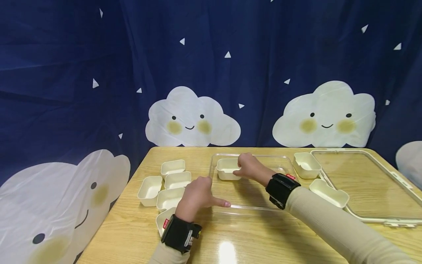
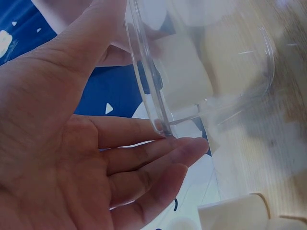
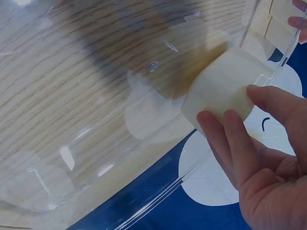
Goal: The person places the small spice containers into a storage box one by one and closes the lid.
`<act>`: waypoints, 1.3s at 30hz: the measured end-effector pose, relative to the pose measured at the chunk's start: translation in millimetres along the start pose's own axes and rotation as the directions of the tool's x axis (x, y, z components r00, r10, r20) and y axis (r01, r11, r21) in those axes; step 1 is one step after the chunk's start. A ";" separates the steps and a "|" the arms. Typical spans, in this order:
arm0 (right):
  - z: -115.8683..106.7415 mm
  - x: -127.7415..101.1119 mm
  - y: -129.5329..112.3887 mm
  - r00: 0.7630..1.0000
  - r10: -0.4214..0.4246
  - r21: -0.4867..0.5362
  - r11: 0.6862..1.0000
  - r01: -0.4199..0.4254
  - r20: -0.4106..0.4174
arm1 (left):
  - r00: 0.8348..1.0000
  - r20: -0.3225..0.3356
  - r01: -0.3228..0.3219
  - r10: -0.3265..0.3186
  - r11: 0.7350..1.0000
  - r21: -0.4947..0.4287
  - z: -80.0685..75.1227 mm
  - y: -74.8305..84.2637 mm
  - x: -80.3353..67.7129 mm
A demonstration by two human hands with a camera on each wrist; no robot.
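Bright, even overhead light fills the head view, leaving a white glare patch on the glossy light-wood table [image 1: 230,234] near its front edge and only soft shadows beneath the forearms, while the wide lens bends the table edges and dark blue cloud-printed backdrop [image 1: 66,73] outward. The left wrist view is washed out and blurred behind the clear plastic rectangular tray [image 2: 158,96]. The right wrist view is sharper, with small glints and a dim smudge of shadow across the tray's floor.

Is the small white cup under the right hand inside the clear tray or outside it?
Inside. The white cup sits upright within the clear tray's far left corner, held by the right hand.
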State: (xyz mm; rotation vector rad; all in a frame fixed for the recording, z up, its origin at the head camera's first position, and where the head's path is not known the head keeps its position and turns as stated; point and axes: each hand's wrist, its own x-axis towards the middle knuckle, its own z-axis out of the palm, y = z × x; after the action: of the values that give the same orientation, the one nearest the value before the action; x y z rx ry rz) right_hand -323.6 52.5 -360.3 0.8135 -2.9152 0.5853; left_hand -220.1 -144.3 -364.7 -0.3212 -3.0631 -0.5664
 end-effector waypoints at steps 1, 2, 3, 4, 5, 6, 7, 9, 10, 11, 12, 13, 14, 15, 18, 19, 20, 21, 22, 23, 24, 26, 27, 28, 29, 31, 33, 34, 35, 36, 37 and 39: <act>0.3 0.5 0.2 1.000 0.012 0.000 1.000 -0.012 0.013 | 1.000 0.000 -0.001 0.001 1.000 0.000 -0.1 0.2 0.0; 0.7 1.2 0.6 0.999 0.023 -0.004 1.000 -0.023 0.028 | 1.000 -0.001 -0.001 0.001 1.000 -0.001 -0.2 0.4 -0.2; 1.0 1.9 0.8 0.998 0.035 -0.006 0.999 -0.035 0.044 | 1.000 -0.003 -0.002 0.002 1.000 -0.002 -0.5 0.5 -0.4; 1.2 2.7 0.9 0.997 0.047 -0.007 0.999 -0.046 0.061 | 1.000 -0.003 -0.002 0.002 1.000 -0.005 -0.6 0.5 -0.6; 1.5 3.3 1.0 0.995 0.059 -0.012 0.998 -0.058 0.076 | 1.000 -0.004 -0.003 0.003 1.000 -0.007 -0.7 0.4 -0.8; 1.5 3.9 1.1 0.994 0.067 -0.015 0.998 -0.066 0.088 | 1.000 -0.004 -0.003 0.003 1.000 -0.009 -0.8 0.3 -1.0; 1.7 4.6 1.3 0.992 0.073 -0.018 0.997 -0.071 0.100 | 1.000 -0.006 -0.006 0.005 1.000 -0.011 -1.0 0.4 -1.1; 0.8 5.8 1.3 0.992 0.068 -0.027 0.997 -0.066 0.105 | 1.000 -0.002 -0.003 0.003 1.000 -0.011 -1.0 0.2 -0.8; 0.7 6.3 1.6 0.993 0.061 -0.033 0.998 -0.058 0.104 | 1.000 0.000 -0.003 0.003 1.000 -0.013 -1.0 0.3 -0.9; 0.2 6.4 1.8 0.994 0.050 -0.042 0.998 -0.046 0.100 | 1.000 0.002 -0.002 0.002 1.000 -0.013 -1.1 0.3 -1.0; -0.2 6.7 1.9 0.995 0.036 -0.050 0.998 -0.032 0.096 | 1.000 0.002 -0.001 0.001 1.000 -0.014 -1.1 0.3 -0.9; -0.7 6.8 1.9 0.995 0.026 -0.054 0.998 -0.021 0.093 | 1.000 0.002 -0.001 0.001 1.000 -0.015 -1.2 0.3 -0.8; -1.4 6.7 1.8 0.996 0.015 -0.058 0.998 -0.010 0.087 | 1.000 0.002 -0.001 0.001 1.000 -0.015 -1.2 0.4 -0.8; -1.7 6.5 1.8 0.997 0.008 -0.063 0.998 -0.003 0.081 | 1.000 0.002 -0.001 0.001 1.000 -0.018 -1.3 0.4 -0.8; -2.0 5.0 1.0 0.998 -0.011 -0.051 0.999 0.014 0.070 | 1.000 0.003 0.000 0.000 1.000 -0.024 -1.1 0.2 -0.6; -2.0 4.4 0.7 0.998 -0.012 -0.045 0.999 0.015 0.067 | 1.000 0.002 -0.001 0.001 1.000 -0.024 -0.9 0.0 -0.4; -1.9 4.1 0.6 0.998 -0.022 -0.046 0.999 0.025 0.059 | 1.000 0.002 -0.002 0.002 1.000 -0.024 -0.8 -0.1 -0.3; -1.8 3.8 0.3 0.998 -0.027 -0.046 0.999 0.029 0.053 | 1.000 0.003 -0.002 0.002 1.000 -0.024 -0.5 -0.3 -0.2; -1.7 3.5 -0.1 0.998 -0.031 -0.046 0.998 0.033 0.047 | 1.000 0.002 -0.002 0.002 1.000 -0.022 -0.3 -0.5 -0.2; -1.6 3.4 -0.5 0.999 -0.032 -0.047 0.998 0.034 0.041 | 1.000 0.002 -0.003 0.003 1.000 -0.020 -0.2 -0.7 -0.1; -1.5 3.4 -0.6 0.999 -0.038 -0.052 0.998 0.040 0.033 | 1.000 0.001 -0.003 0.003 1.000 -0.018 0.0 -0.9 -0.1; -0.9 3.8 -0.7 0.999 -0.047 -0.061 0.997 0.048 0.018 | 1.000 0.001 -0.003 0.003 1.000 -0.017 0.3 -1.5 0.2; -0.5 4.3 -1.0 0.999 -0.043 -0.062 0.997 0.044 0.015 | 1.000 -0.001 -0.005 0.005 1.000 -0.017 0.3 -1.4 0.2; -0.2 4.7 -1.1 0.999 -0.046 -0.066 0.997 0.047 0.010 | 1.000 -0.002 -0.005 0.005 1.000 -0.017 0.3 -1.6 0.3; 0.2 5.0 -1.3 0.999 -0.045 -0.068 0.997 0.046 0.007 | 1.000 -0.003 -0.006 0.006 1.000 -0.017 0.3 -1.7 0.5; 0.6 5.7 -1.8 0.999 -0.047 -0.070 0.996 0.047 0.001 | 1.000 -0.004 -0.007 0.007 1.000 -0.017 0.4 -1.9 0.8; 0.9 5.9 -2.1 0.999 -0.052 -0.073 0.996 0.052 -0.006 | 1.000 -0.005 -0.006 0.006 1.000 -0.016 0.6 -2.0 0.9; 1.1 6.0 -2.0 0.998 -0.055 -0.075 0.996 0.054 -0.011 | 1.000 -0.003 -0.005 0.005 1.000 -0.016 0.7 -2.2 1.1; 1.4 6.0 -2.0 0.998 -0.055 -0.075 0.996 0.054 -0.014 | 1.000 -0.003 -0.005 0.005 1.000 -0.016 0.7 -2.2 1.1; 1.7 6.1 -2.0 0.998 -0.057 -0.078 0.995 0.055 -0.018 | 1.000 -0.002 -0.005 0.005 1.000 -0.016 0.8 -2.3 1.1; 2.1 6.1 -1.9 0.998 -0.056 -0.079 0.995 0.055 -0.021 | 1.000 -0.002 -0.004 0.004 1.000 -0.016 0.9 -2.3 1.1; 2.9 6.2 -1.7 0.998 -0.058 -0.081 0.995 0.055 -0.027 | 1.000 -0.002 -0.005 0.004 1.000 -0.017 0.8 -2.3 0.9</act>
State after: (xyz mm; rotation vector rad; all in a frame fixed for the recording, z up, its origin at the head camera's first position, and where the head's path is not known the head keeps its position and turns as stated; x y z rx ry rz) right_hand -327.9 47.1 -361.5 0.8664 -2.8578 0.4683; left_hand -221.5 -145.9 -366.3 -0.3276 -3.0566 -0.5925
